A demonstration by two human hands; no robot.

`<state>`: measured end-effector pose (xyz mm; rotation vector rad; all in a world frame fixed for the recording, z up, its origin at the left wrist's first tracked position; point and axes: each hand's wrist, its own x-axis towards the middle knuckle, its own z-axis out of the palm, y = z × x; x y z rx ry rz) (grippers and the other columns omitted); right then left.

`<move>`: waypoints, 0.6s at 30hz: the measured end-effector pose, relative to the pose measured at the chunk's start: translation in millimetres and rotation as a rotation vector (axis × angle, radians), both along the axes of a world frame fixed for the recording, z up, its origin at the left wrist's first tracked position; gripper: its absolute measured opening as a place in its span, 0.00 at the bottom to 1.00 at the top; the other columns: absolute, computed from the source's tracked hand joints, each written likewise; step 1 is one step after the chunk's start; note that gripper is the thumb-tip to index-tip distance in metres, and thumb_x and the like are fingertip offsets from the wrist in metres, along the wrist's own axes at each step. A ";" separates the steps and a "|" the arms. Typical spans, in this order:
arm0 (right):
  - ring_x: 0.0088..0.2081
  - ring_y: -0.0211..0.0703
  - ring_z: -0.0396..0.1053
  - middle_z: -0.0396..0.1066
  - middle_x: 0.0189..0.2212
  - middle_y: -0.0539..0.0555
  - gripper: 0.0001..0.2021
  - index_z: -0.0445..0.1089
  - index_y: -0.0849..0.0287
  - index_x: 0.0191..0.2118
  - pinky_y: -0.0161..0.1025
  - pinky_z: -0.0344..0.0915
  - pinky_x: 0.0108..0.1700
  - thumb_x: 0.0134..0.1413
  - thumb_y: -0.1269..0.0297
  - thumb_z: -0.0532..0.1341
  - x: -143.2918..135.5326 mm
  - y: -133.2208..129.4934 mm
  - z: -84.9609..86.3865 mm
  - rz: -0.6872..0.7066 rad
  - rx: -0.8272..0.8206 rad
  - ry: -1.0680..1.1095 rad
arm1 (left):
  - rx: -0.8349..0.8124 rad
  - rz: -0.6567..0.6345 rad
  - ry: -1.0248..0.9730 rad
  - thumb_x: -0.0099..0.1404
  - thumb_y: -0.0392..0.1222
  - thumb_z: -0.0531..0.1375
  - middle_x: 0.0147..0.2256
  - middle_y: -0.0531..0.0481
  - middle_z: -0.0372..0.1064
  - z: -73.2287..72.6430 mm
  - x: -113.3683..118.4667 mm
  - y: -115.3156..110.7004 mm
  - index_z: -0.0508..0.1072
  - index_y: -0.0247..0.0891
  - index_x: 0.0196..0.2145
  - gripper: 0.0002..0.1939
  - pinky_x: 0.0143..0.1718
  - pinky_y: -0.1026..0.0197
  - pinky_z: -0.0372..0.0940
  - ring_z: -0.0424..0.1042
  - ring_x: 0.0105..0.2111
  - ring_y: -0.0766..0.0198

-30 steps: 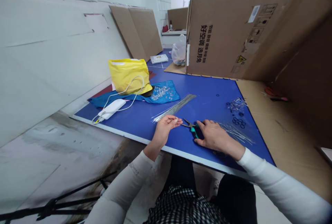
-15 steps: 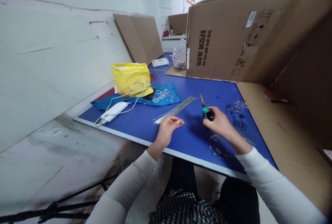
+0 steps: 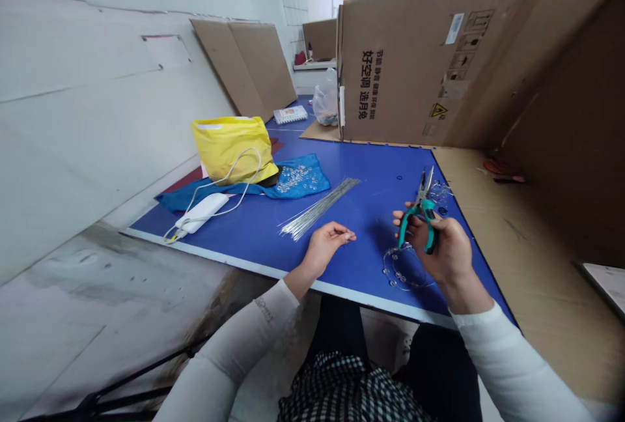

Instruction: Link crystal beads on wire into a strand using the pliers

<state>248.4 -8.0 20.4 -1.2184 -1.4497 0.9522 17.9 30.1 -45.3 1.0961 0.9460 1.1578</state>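
In my right hand [image 3: 449,249] is a pair of long-nose pliers [image 3: 418,210] with green and black handles, jaws pointing up and slightly parted. My left hand [image 3: 325,246] is pinched just above the blue table top; whatever sits between its fingertips is too small to make out. Behind that hand lies a bundle of thin straight metal wires [image 3: 319,209]. Below the pliers, a loop of wire strung with clear beads [image 3: 390,272] rests on the table, partly behind my right hand.
A blue cloth [image 3: 319,181] holds clear beads [image 3: 295,178], beside a yellow bag [image 3: 234,148] and a white power bank [image 3: 202,210] with a cable. Large cardboard boxes [image 3: 410,64] wall off the back and right. Small wire pieces [image 3: 442,193] lie behind the pliers.
My right hand has turned palm up and moved right, so the pliers now show with both handles spread. My left hand stays pinched, slightly further right. The view has shifted a little.
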 end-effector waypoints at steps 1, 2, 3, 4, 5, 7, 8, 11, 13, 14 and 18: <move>0.41 0.58 0.73 0.74 0.40 0.65 0.29 0.52 0.64 0.64 0.53 0.66 0.41 0.59 0.67 0.37 -1.6 -2.6 1.0 0.002 -0.034 0.065 | -0.001 -0.001 0.004 0.52 0.42 0.70 0.31 0.46 0.78 -1.0 -0.1 0.4 0.73 0.35 0.31 0.12 0.45 0.54 0.69 0.78 0.36 0.60; 0.41 0.58 0.74 0.74 0.39 0.65 0.29 0.53 0.64 0.63 0.52 0.67 0.41 0.60 0.65 0.35 -3.5 -5.1 2.1 0.007 -0.067 0.128 | 0.002 -0.005 0.008 0.53 0.42 0.70 0.31 0.46 0.78 -1.9 -0.2 0.9 0.73 0.35 0.31 0.11 0.45 0.54 0.69 0.78 0.36 0.60; 0.41 0.57 0.74 0.74 0.40 0.65 0.29 0.55 0.64 0.62 0.51 0.67 0.40 0.60 0.63 0.34 -5.7 -7.5 3.2 0.016 -0.098 0.185 | 0.008 -0.009 0.011 0.53 0.42 0.69 0.31 0.46 0.78 -2.7 -0.3 1.2 0.73 0.35 0.31 0.11 0.46 0.54 0.69 0.78 0.36 0.60; 0.40 0.57 0.74 0.74 0.40 0.65 0.29 0.56 0.64 0.61 0.50 0.67 0.39 0.61 0.61 0.34 -7.9 -9.7 4.0 0.026 -0.127 0.233 | 0.014 -0.012 0.014 0.54 0.42 0.69 0.31 0.46 0.78 -3.4 -0.3 1.5 0.73 0.35 0.31 0.11 0.46 0.54 0.68 0.78 0.36 0.60; 0.40 0.56 0.73 0.73 0.41 0.65 0.28 0.58 0.63 0.59 0.49 0.68 0.38 0.61 0.59 0.35 -10.2 -11.6 4.4 0.032 -0.152 0.276 | 0.021 -0.012 0.017 0.54 0.42 0.69 0.32 0.46 0.78 -4.0 -0.2 1.7 0.73 0.35 0.31 0.11 0.46 0.54 0.69 0.78 0.37 0.60; 0.40 0.54 0.73 0.73 0.43 0.64 0.26 0.59 0.61 0.56 0.47 0.68 0.37 0.61 0.54 0.38 -14.2 -14.5 3.4 0.040 -0.189 0.344 | 0.034 -0.003 0.021 0.54 0.42 0.69 0.32 0.46 0.78 -5.3 0.5 1.9 0.73 0.35 0.31 0.11 0.46 0.55 0.69 0.78 0.36 0.60; 0.40 0.53 0.73 0.73 0.44 0.64 0.24 0.59 0.60 0.55 0.47 0.69 0.36 0.62 0.53 0.40 -15.8 -15.6 2.3 0.041 -0.198 0.361 | 0.042 0.003 0.023 0.54 0.42 0.69 0.32 0.47 0.78 -5.9 1.0 2.0 0.73 0.35 0.31 0.11 0.45 0.55 0.69 0.78 0.36 0.60; 0.38 0.52 0.73 0.72 0.44 0.63 0.23 0.59 0.58 0.55 0.46 0.69 0.35 0.62 0.50 0.43 -19.1 -17.6 -1.6 0.042 -0.190 0.334 | 0.079 0.006 0.047 0.55 0.42 0.68 0.32 0.47 0.78 -7.9 2.8 2.3 0.73 0.36 0.31 0.10 0.45 0.55 0.69 0.78 0.36 0.60; 0.38 0.52 0.74 0.72 0.44 0.62 0.24 0.59 0.58 0.55 0.46 0.69 0.35 0.62 0.50 0.43 -20.0 -18.3 -2.9 0.043 -0.179 0.286 | 0.105 -0.001 0.078 0.57 0.43 0.68 0.32 0.47 0.77 -8.9 3.3 2.6 0.73 0.36 0.32 0.09 0.45 0.56 0.69 0.78 0.36 0.60; 0.39 0.52 0.74 0.72 0.44 0.62 0.23 0.59 0.58 0.54 0.46 0.70 0.35 0.62 0.50 0.42 -20.3 -18.7 -3.0 0.041 -0.182 0.275 | 0.118 -0.003 0.095 0.57 0.43 0.67 0.33 0.47 0.77 -9.2 3.2 2.7 0.74 0.36 0.32 0.09 0.45 0.56 0.69 0.78 0.36 0.60; 0.41 0.52 0.74 0.73 0.44 0.62 0.19 0.60 0.58 0.50 0.47 0.71 0.36 0.60 0.52 0.46 -21.0 -21.3 -1.6 0.037 -0.246 0.373 | 0.164 0.002 0.163 0.57 0.44 0.67 0.33 0.48 0.77 -9.2 1.5 3.1 0.74 0.37 0.32 0.09 0.43 0.58 0.69 0.77 0.36 0.61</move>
